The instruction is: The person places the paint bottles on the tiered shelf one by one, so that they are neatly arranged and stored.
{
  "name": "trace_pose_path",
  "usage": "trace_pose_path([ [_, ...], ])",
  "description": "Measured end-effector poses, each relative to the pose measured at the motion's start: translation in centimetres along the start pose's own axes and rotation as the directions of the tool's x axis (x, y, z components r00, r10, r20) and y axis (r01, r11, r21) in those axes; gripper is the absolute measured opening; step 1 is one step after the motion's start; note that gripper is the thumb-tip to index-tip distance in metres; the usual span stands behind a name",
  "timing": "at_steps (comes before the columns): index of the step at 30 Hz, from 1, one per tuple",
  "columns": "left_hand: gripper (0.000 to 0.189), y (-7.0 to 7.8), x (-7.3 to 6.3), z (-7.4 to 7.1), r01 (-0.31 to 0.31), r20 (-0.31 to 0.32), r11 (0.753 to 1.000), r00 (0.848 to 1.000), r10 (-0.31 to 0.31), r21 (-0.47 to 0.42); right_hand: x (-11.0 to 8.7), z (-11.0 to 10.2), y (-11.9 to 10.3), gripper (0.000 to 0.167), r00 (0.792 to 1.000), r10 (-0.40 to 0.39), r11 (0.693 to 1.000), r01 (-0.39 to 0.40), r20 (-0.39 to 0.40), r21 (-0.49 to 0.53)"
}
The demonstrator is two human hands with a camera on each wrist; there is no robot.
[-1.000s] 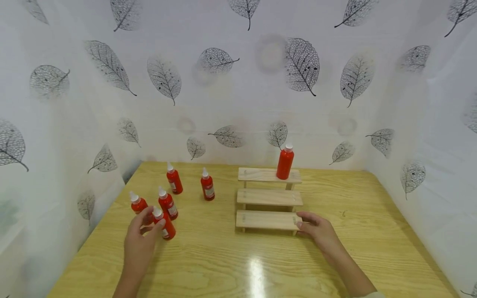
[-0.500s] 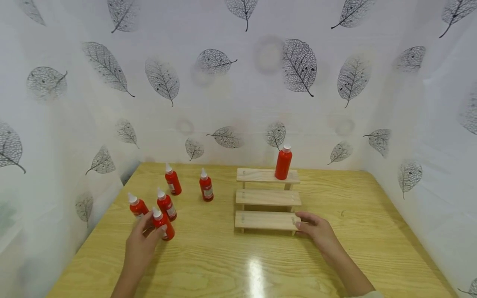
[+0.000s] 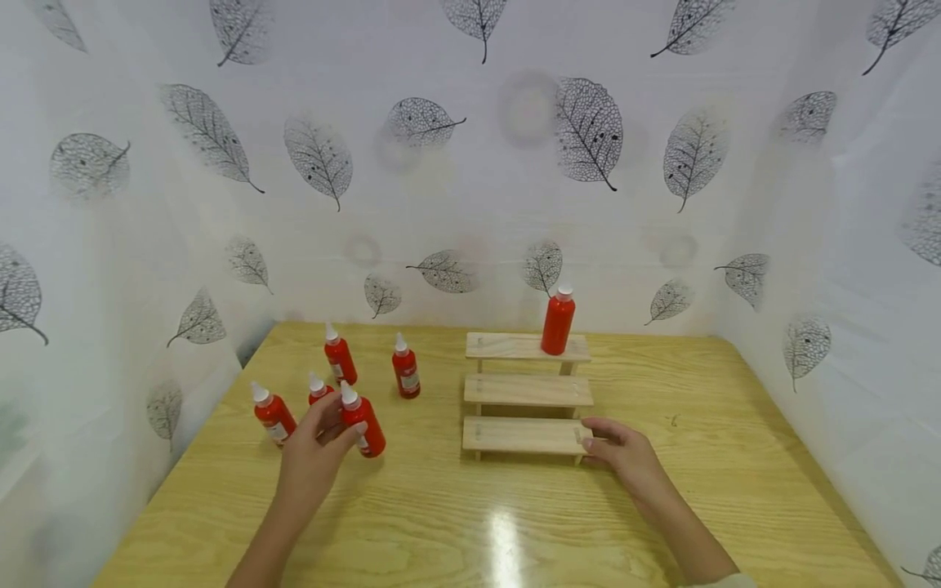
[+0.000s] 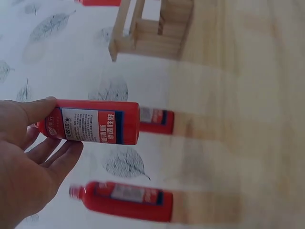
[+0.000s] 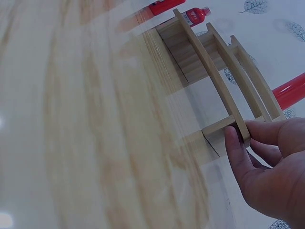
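Note:
My left hand grips a red bottle with a white pointed cap, thumb on one side and fingers on the other. In the left wrist view this bottle shows a printed label, and its base is off the table. My right hand pinches the right end of the lowest board of a three-step wooden rack. The right wrist view has the thumb and fingers on either side of that board. One red bottle stands on the top step, toward its right end.
Several other red bottles stand left on the wood-grain table: one at far left, one behind my left hand, one farther back and one nearer the rack. Leaf-patterned white cloth surrounds the table's back and sides.
My left hand has lifted the front bottle and carried it right and slightly away from me, partly covering the bottle behind. My right hand stays on the rack.

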State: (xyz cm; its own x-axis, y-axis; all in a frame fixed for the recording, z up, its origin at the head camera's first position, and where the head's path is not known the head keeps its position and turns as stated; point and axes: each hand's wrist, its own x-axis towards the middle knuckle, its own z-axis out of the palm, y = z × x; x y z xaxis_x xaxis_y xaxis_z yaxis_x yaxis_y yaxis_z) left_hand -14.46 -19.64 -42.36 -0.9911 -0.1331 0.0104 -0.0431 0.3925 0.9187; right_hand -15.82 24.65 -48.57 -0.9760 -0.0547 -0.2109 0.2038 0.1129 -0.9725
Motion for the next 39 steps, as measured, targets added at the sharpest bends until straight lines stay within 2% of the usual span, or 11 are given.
trace_pose_path([
  [5, 0.062, 1.6, 1.3, 2.0, -0.131, 0.048, 0.991, 0.990, 0.132, -0.032, 0.0, -0.1, 0.1, 0.053, 1.000, 0.005, 1.000, -0.005, -0.003, 0.005],
  [10, 0.060, 3.3, 2.8, 4.0, -0.248, 0.094, 0.966, 0.963, 0.253, -0.070, 0.1, -0.1, 0.1, 0.053, 1.000, 0.008, 1.000, -0.008, 0.000, 0.014],
  [14, 0.056, 5.0, 4.1, 5.5, -0.306, 0.122, 0.945, 0.940, 0.319, -0.115, 0.2, -0.1, 0.0, 0.053, 1.000, 0.008, 1.000, -0.008, 0.000, 0.014],
  [17, 0.052, 6.2, 5.1, 6.6, -0.329, 0.132, 0.935, 0.929, 0.346, -0.135, 0.3, -0.1, 0.0, 0.053, 1.000, 0.008, 1.000, -0.008, 0.000, 0.020],
  [23, 0.050, 8.2, 7.2, 8.6, -0.411, 0.132, 0.896, 0.891, 0.434, -0.170, 0.2, -0.1, 0.1, 0.054, 1.000, 0.010, 1.000, -0.010, 0.001, 0.003],
  [27, 0.050, 9.1, 8.3, 10.1, -0.430, 0.135, 0.880, 0.878, 0.460, -0.202, 0.0, -0.1, 0.3, 0.053, 1.000, 0.014, 1.000, -0.014, -0.015, 0.001],
  [31, 0.049, 9.8, 9.1, 11.5, -0.440, 0.133, 0.874, 0.872, 0.471, -0.207, -0.1, 0.0, 0.3, 0.053, 1.000, 0.017, 1.000, -0.017, -0.019, 0.004],
  [39, 0.054, 11.5, 11.0, 13.9, -0.395, 0.172, 0.896, 0.886, 0.430, -0.205, 0.0, -0.1, 0.2, 0.054, 1.000, 0.020, 1.000, -0.020, -0.009, 0.000],
])
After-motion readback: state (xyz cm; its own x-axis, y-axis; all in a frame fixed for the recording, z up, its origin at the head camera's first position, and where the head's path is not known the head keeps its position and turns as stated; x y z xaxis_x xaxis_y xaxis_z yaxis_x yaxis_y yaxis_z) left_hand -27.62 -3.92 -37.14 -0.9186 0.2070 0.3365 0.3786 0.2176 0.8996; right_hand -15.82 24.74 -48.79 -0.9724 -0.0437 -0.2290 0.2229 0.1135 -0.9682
